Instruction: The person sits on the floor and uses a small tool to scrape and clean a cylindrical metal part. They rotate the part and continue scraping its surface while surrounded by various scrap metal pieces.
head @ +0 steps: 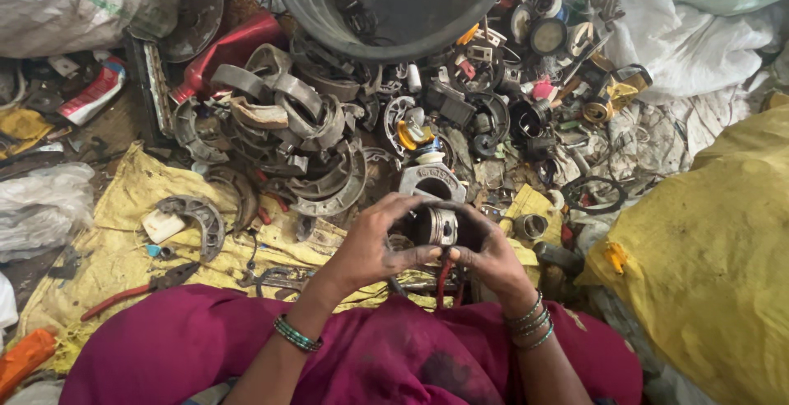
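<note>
Both hands hold a small silver metal piston (437, 226) over my lap. My left hand (374, 245) wraps it from the left, fingers curled across its top. My right hand (486, 259) grips it from the right, and bangles ring both wrists. Red-handled pliers (445, 280) show just below the piston, between the hands; which hand holds them I cannot tell. A grey metal casting with a round hole (429, 181) lies just beyond the hands.
A heap of curved brake shoes (289, 134) and mixed scrap parts spreads ahead. A large dark tub (386, 2) stands at the top. A yellow sack cloth (140, 200) with another pair of red-handled pliers (131, 292) lies left. A full yellow sack (715, 257) fills the right.
</note>
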